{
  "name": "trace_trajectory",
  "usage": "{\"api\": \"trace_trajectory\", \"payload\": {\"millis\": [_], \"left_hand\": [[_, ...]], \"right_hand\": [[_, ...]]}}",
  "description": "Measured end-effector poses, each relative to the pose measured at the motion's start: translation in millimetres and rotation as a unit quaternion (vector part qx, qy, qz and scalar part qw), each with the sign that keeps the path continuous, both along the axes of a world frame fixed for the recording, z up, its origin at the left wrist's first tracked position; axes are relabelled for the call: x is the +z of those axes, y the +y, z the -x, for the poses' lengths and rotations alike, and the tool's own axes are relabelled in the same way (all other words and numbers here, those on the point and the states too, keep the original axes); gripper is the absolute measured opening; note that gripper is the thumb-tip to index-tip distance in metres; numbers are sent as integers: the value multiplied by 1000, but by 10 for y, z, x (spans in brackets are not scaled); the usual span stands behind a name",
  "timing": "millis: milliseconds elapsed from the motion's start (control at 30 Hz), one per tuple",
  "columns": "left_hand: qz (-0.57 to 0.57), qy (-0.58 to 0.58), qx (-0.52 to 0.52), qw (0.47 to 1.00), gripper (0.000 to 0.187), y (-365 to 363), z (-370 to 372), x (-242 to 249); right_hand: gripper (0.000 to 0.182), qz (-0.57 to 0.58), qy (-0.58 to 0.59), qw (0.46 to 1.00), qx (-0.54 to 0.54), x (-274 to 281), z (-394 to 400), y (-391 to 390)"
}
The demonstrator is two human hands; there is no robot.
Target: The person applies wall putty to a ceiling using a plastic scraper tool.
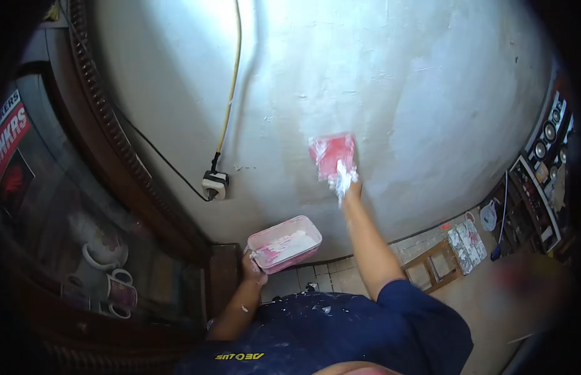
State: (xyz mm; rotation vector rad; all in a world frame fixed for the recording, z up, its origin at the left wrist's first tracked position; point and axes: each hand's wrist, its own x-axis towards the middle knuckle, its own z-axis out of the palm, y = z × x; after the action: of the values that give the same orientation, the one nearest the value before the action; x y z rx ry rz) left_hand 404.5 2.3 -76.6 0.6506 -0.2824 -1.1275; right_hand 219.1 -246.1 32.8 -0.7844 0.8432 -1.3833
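My right hand (345, 179), smeared thickly with white paste, is closed on the lower edge of a flat pink plastic spreader (333, 153). The spreader lies against the wall (428, 144), and white streaks cover part of its face. Lower down, my left hand (253, 267) grips the left end of a pinkish rectangular plastic tub (285, 265). White paste (293, 242) coats the tub's inside, which is tilted toward me. Around the spreader the wall is patchy grey and white. My fingers under the tub are mostly hidden.
A yellow cable (231, 94) hangs down the wall to a socket block (215, 185) with a black cord. At left stands a dark wooden glass cabinet (125, 162) with mugs (121, 290). A small wooden ladder-like frame (434, 269) and a speaker rack (544, 150) are at right.
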Motion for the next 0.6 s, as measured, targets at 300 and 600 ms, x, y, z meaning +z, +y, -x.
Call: {"api": "trace_trajectory", "payload": {"millis": [300,600], "left_hand": [[-37,-16,44,998,37,258,-65,-67],[-29,-15,52,998,34,261,50,-155]], "right_hand": [[37,-53,-91,991,79,-354,251,446],[31,235,-78,968,39,2744,-45,-191]]}}
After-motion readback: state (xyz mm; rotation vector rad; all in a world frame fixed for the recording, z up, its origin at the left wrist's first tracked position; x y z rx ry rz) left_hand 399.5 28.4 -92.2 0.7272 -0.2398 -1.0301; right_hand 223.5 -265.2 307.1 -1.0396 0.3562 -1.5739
